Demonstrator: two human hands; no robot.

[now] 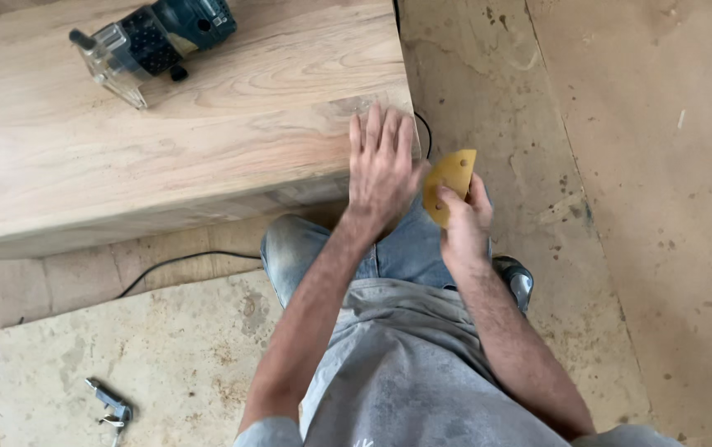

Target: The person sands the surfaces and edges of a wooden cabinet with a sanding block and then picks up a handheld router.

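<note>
From above I see my left hand (382, 170) lying flat on the corner of the pale wooden table (165, 141), fingers (377, 124) spread and pressing on the grain near the edge. My right hand (465, 223) hangs just off the table's corner, its fingers pinching a yellow sanding pad (449, 184) with small holes; the pad is clear of the wood, just beside the left hand. The top looks smooth and even from here, so I judge the surface largely sanded, with the corner and edge under check. A blue trim router (153, 41) lies on its side at the far end, untouched. A black cord (182, 261) runs over the dusty floor (621, 165).
</note>
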